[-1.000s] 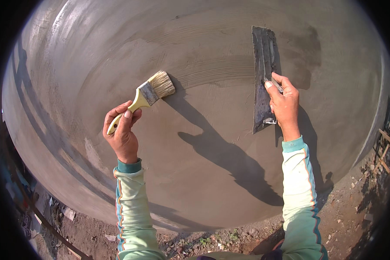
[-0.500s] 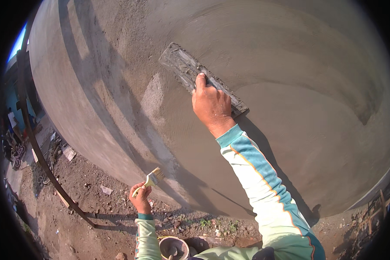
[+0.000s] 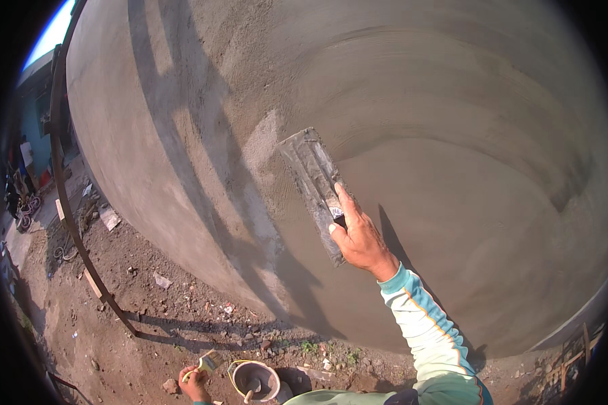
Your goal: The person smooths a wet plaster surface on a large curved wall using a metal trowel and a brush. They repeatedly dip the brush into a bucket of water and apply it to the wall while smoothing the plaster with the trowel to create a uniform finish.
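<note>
My right hand (image 3: 366,244) is closed round the handle of a long rectangular plastering trowel (image 3: 311,185), its back smeared with wet mortar. The trowel's blade lies against or very near the grey plastered wall (image 3: 439,196); the exact contact is hidden beneath it. Low at the left, away from the wall, my left hand (image 3: 194,387) grips a paintbrush (image 3: 208,362) with a pale handle and light bristles. Beside that hand stands a bucket (image 3: 271,372) with a yellow handle, and a tool with a pale handle rests inside it.
A dark upright pole (image 3: 74,229) with short wooden pieces curves along the left. Stony ground (image 3: 142,297) with scraps and rubble runs below the wall. Far left, people (image 3: 26,158) stand near a blue building. Wooden sticks (image 3: 574,358) lie at the lower right.
My right hand has moved the trowel down the wall and turned it steeper. My left hand has dropped with the brush, away from the wall to beside the bucket. The view has shifted slightly.
</note>
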### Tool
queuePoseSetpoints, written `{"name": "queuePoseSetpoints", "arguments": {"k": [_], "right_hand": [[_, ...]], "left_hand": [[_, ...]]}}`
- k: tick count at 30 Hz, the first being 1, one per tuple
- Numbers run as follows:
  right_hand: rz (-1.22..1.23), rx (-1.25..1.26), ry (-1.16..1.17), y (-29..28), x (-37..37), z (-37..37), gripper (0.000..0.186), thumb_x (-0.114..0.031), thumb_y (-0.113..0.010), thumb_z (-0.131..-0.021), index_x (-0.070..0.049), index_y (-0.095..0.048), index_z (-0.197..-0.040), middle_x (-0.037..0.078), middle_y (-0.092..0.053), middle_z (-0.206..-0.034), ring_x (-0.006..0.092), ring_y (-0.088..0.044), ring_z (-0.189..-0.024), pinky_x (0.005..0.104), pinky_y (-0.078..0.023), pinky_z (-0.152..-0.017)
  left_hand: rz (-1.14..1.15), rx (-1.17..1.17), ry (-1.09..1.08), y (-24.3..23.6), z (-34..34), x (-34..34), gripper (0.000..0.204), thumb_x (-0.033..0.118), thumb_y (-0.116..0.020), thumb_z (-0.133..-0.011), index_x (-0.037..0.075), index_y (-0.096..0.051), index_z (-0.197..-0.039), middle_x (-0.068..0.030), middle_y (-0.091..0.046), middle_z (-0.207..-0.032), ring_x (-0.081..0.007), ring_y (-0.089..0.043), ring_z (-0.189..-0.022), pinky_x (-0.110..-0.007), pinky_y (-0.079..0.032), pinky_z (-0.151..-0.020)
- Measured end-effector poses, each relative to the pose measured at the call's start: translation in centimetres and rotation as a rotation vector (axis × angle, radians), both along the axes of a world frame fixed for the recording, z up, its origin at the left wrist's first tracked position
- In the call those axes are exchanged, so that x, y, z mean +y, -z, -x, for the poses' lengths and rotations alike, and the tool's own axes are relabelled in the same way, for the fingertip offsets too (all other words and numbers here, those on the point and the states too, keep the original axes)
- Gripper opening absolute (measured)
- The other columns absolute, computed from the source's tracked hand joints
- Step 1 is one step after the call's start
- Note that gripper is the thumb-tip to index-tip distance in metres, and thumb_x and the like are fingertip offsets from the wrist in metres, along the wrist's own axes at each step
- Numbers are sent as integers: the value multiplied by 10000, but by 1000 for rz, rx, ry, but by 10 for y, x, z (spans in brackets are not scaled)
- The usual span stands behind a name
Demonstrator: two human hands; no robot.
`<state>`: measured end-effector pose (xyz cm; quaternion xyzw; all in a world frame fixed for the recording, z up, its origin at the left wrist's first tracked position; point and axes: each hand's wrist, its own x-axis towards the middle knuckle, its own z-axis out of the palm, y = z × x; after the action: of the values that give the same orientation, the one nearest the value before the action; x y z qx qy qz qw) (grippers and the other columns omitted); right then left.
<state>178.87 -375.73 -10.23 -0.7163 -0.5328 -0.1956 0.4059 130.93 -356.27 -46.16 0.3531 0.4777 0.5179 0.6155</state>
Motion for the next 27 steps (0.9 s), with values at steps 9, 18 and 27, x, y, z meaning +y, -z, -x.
{"name": "queuePoseSetpoints", "arguments": {"k": [9, 18, 27], "right_hand": [[516, -512, 324, 0, 3, -52, 741, -270, -678, -974, 1, -348, -1579, 142, -733, -970, 244, -742, -678, 382, -633, -595], [-246, -496, 542, -152, -151, -97, 581, -308, -648, -1002, -5, -487, -1471, 157, -726, -964, 316, -756, -741, 420, -629, -590], [-621, -553, 636, -211, -363, -146, 476, -268, -703, -980, -2, -616, -1365, 228, -741, -1148, 399, -733, -1033, 459, -603, -866]], "left_hand": [[-310, -252, 481, -117, -195, -60, 168, 41, -728, -894, -49, -656, -1016, -161, -717, -1013, -211, -715, -764, -344, -645, -701], [-472, -335, 971, -226, -363, -202, 153, 35, -700, -914, -51, -654, -1031, -205, -729, -1096, -272, -753, -825, -400, -663, -797], [-688, -484, 1017, -337, -411, -271, 164, 50, -709, -911, -43, -651, -1033, -215, -706, -1129, -290, -748, -903, -424, -670, -824]]}}
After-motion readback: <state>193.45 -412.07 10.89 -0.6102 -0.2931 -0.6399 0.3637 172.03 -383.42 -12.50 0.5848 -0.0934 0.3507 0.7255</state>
